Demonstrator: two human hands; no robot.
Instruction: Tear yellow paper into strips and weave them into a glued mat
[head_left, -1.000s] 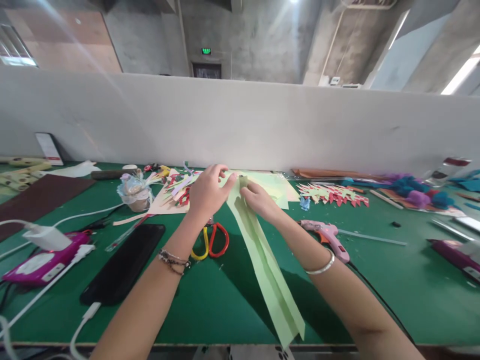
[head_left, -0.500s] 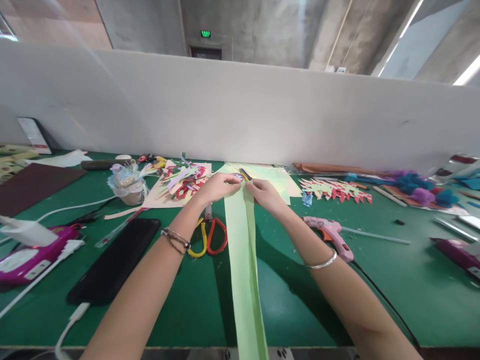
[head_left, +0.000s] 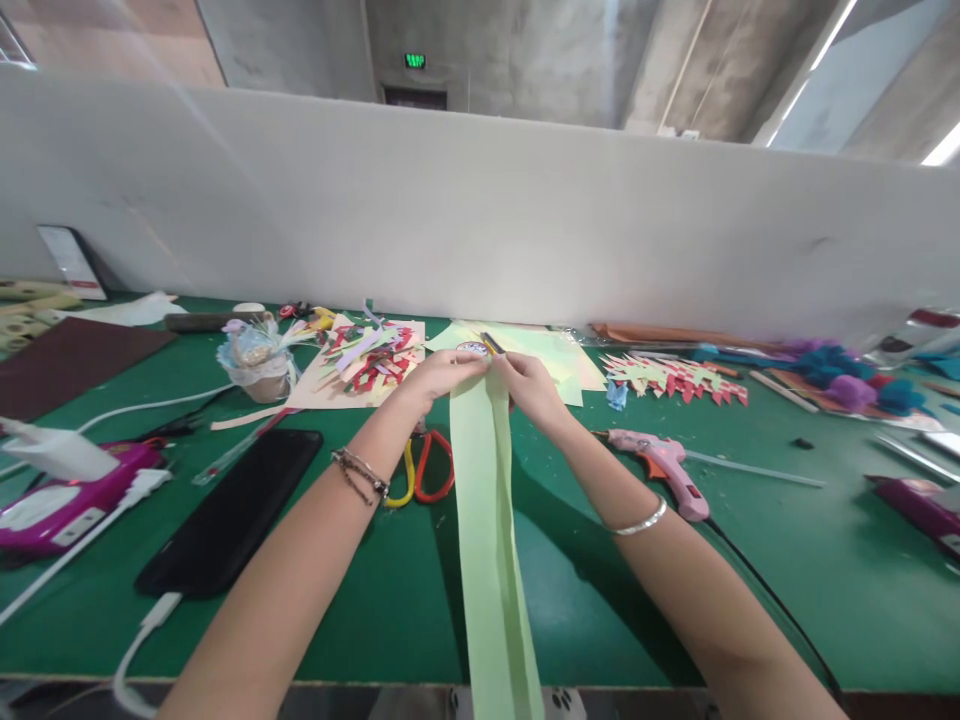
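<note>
"Green is what fills most of it: a worktop [head_left: 390, 610], running across the whole width. What's next down?"

"The whitish partition [head_left: 480, 210] along its far side. After that, the pale green paper strip [head_left: 487, 530], creased lengthwise near its right edge."

"Where exactly does it lie?"

"In the middle, running from the fingers toward the wearer, past the worktop's front edge and out of view."

"And the flat sheets?"

"A dark brown sheet [head_left: 75, 362] at far left, then a peach sheet [head_left: 330, 392] with coloured paper scraps [head_left: 375, 355] heaped on it."

"Smaller?"

"A black smartphone [head_left: 232, 510] left of the left forearm, a white cable at its near end. Then a pink glue gun [head_left: 667, 465], on its side just right of the right forearm."

"What are the hands doing?"

"Both are pinching the strip's far end, the left hand [head_left: 446, 372] and right hand [head_left: 531, 385] almost meeting there."

"Below them?"

"Scissors [head_left: 421, 475] with one yellow and one red handle, between the left forearm and the strip; the left hand hides the blades."

"Anything tinier?"

"A crumpled blue scrap [head_left: 616, 395] beyond the glue gun, and a little black piece [head_left: 803, 443] farther right."
</note>
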